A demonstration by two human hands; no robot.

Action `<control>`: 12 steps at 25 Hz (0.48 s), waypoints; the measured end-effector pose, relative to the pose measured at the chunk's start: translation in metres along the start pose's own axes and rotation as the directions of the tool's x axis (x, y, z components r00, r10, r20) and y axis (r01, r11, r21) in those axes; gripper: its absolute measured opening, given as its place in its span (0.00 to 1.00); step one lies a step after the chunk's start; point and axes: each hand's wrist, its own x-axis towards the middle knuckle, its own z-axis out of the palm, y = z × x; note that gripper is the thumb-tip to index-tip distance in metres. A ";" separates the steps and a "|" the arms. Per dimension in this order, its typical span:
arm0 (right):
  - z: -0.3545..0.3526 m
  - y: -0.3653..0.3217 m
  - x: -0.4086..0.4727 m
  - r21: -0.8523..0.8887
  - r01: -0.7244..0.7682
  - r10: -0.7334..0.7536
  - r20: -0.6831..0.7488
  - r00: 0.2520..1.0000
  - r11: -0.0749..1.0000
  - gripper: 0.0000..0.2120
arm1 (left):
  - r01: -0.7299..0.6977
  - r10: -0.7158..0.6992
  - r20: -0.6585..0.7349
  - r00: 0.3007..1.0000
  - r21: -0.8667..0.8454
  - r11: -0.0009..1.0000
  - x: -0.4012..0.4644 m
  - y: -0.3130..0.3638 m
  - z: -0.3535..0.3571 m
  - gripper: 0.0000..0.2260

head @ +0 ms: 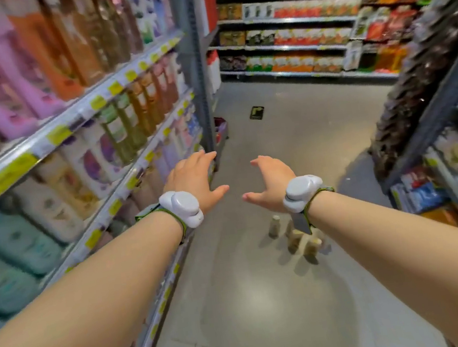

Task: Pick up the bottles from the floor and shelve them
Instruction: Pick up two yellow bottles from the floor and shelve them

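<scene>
Bottles [295,237] stand clustered on the floor [269,300]; left hand [193,178] and right hand [270,185] are spread and empty. Crouch, grip one upright by its body.

Bottles [295,237] grouped on floor [271,314] mid-aisle, below right hand [270,182]. Left hand [196,178] beside it, apart. Shelves [74,130] left; rack [449,113] right; far shelves [290,32] behind.

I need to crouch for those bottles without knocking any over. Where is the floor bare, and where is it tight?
Bare floor lies between the left shelving and the bottles, and beyond them up to the black floor sign. It is crowded where the bottles cluster under the right hand. The left hand is empty.
</scene>
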 end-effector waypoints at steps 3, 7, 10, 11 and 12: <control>-0.005 0.030 0.021 0.011 -0.124 0.124 -0.009 0.992 0.992 0.40 | -0.082 0.083 0.050 0.995 -0.018 0.996 0.049 0.007 0.015 0.35; -0.009 0.070 0.036 0.029 -0.312 0.312 -0.018 0.950 0.950 0.39 | -0.213 0.222 0.132 0.966 -0.078 0.974 0.112 0.024 0.043 0.35; -0.009 0.100 0.035 0.043 -0.430 0.431 -0.024 0.902 0.902 0.39 | -0.278 0.297 0.171 0.939 -0.126 0.952 0.142 0.045 0.064 0.34; -0.009 0.108 0.035 0.046 -0.467 0.468 -0.027 0.883 0.883 0.39 | -0.303 0.324 0.188 0.927 -0.134 0.944 0.151 0.053 0.071 0.34; -0.010 0.116 0.034 0.048 -0.492 0.493 -0.022 0.870 0.869 0.39 | -0.316 0.339 0.204 0.918 -0.139 0.939 0.157 0.060 0.076 0.34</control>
